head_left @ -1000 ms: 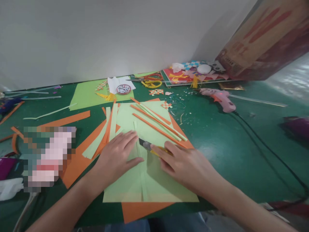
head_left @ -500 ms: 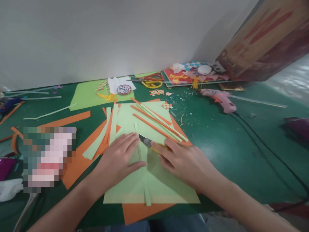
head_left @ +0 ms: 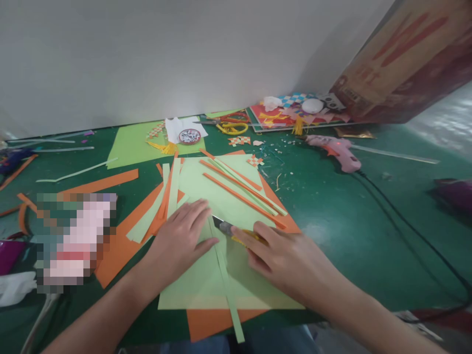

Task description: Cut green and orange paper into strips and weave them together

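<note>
A yellow utility knife (head_left: 223, 226) is gripped in my right hand (head_left: 280, 248), its blade pointing left with the tip close to my left fingertips. My left hand (head_left: 188, 228) lies flat, fingers stretched out and thumb apart, on a light green paper sheet (head_left: 265, 282). A narrow light green paper strip (head_left: 229, 302) runs from beside my left fingers toward me, and its near end hangs past the sheet's front edge. Orange paper strips (head_left: 239, 197) and pale green ones lie on the sheet's far right part. More strips (head_left: 147, 219) lie left of my left hand.
A pink glue gun (head_left: 337, 150) with a black cord lies at the right. Scissors (head_left: 232, 128) and a round tin (head_left: 190, 136) are at the back. Orange paper (head_left: 118, 246) sticks out at the left. A paper bag (head_left: 401, 64) stands at the back right.
The green strip has slid toward me, so its near end now hangs over the front edge. The knife and my right hand have moved slightly nearer to me; my left hand shifted slightly left.
</note>
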The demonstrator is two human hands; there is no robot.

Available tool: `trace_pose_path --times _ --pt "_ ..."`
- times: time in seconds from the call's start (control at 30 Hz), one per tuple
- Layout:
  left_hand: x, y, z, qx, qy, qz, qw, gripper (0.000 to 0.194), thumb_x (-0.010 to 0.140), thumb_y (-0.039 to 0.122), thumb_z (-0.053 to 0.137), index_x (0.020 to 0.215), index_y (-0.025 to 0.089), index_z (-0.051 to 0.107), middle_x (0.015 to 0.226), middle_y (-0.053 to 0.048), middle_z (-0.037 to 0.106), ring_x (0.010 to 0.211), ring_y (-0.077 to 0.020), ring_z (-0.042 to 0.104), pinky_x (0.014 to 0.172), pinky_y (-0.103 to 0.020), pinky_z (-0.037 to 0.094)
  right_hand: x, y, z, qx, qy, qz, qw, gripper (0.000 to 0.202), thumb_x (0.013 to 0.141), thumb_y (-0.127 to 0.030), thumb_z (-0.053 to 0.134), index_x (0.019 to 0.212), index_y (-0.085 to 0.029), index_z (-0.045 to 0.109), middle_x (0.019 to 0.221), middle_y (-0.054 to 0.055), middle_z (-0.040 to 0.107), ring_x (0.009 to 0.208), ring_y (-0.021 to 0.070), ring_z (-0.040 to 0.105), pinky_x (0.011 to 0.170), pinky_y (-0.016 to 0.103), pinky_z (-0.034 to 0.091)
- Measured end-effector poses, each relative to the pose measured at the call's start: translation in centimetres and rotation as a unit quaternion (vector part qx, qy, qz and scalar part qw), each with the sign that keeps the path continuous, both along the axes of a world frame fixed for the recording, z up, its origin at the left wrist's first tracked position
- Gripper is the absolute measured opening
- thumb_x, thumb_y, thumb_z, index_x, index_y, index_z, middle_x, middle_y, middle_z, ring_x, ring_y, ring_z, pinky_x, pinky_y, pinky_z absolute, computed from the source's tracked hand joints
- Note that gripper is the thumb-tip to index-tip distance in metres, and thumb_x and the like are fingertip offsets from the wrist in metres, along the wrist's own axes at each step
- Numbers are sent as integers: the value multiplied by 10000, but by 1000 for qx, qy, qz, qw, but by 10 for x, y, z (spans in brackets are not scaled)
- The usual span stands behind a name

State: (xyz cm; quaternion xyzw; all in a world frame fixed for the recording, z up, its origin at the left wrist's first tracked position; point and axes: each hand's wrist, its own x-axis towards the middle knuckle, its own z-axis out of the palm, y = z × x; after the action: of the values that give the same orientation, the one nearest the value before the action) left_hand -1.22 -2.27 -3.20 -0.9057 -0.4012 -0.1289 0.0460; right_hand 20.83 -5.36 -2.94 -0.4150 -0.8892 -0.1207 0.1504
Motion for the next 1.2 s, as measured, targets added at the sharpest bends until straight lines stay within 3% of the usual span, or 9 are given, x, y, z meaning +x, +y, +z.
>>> trace_pose_path --times 0.37,0.87,0.97,1.1,1.2 --pt "-1 0 0 -38 -13 18 999 445 925 494 397 1177 149 521 1337 -119 530 1253 -248 479 1046 -423 419 -3 13 1 -32 -22 -23 999 363 853 -200 457 1168 -210 638 768 38 607 504 82 471 444 256 253" --pt "-1 0 -1 -12 -2 6 1000 435 924 474 419 1160 123 521 1313 -151 545 1227 -257 506 1032 -424 429 -12 37 6 -92 -73 -48 992 408 869 -219 459 1261 -234 572 881 68 649 554 105 552 443 252 252" --pt "-2 0 0 -21 -6 6 1000 443 921 474 425 1161 116 527 1311 -149 548 1227 -264 505 1036 -428 420 -10 43 1 -80 -20 -61 995 383 877 -234 444 1226 -236 601 855 58 645 538 106 542 445 246 284" --pt "-3 0 0 -23 -5 17 1000 462 921 498 411 1184 133 517 1322 -129 544 1234 -254 499 1029 -417 423 -1 47 -1 -51 132 -74 987 372 898 -241 417 1216 -204 606 836 49 628 603 114 560 494 232 373" --pt "-2 -1 1 -32 4 24 999 639 833 627 463 1240 135 482 1332 -144 531 1235 -275 495 1010 -424 434 5 46 2 -38 198 -92 975 370 904 -243 412 1215 -172 600 832 55 615 645 122 557 551 239 426"
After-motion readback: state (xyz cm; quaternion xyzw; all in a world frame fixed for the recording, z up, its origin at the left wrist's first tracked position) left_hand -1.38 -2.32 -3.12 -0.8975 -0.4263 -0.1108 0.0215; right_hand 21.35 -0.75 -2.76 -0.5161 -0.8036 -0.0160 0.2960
